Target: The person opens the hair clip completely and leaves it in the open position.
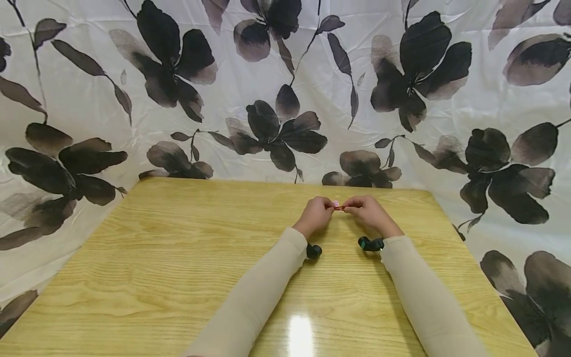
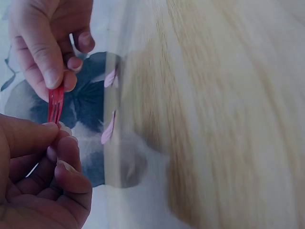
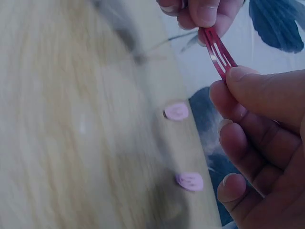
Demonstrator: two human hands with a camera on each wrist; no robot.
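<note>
A red snap hair clip (image 3: 218, 52) is stretched between both hands, close over the far part of the table. My left hand (image 1: 317, 214) pinches one end between thumb and forefinger. At the other end, the thumb and forefinger of my right hand (image 1: 368, 213) grip it. Narrow slots run along the clip's metal, as the left wrist view shows too. Two pink hair clips lie on the wood near the table's edge, one pink clip (image 3: 177, 111) nearer the hands and another pink clip (image 3: 190, 182) further off in the right wrist view.
The yellow wooden table (image 1: 178, 258) reaches back to a white cloth (image 1: 348, 29) with dark flowers, which hangs behind and at the sides. Dark wrist cameras sit below both hands, the right one (image 1: 370, 244) beside the sleeve cuff. A bright glare spot shows on the near tabletop.
</note>
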